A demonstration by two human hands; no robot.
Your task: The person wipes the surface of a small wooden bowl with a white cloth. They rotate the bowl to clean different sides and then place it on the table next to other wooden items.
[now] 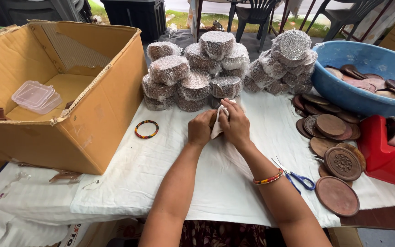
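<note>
Cardboard box, large, open, tipped on side at left, clear plastic lidded tub inside. Beaded bangle lies on white cloth. Left hand and right hand, fingers curled shut, together pinch small white wrapping sheet around hidden item, before bubble-wrapped round stacks. Blue-handled scissors, carved brown wooden discs, blue plastic basin, red tape dispenser at right.

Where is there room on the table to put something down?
There is bare white cloth between the cardboard box and the left hand, around the beaded ring. More lies between the forearms. The right side is crowded: wooden discs, scissors, red tape holder, blue tub.
</note>
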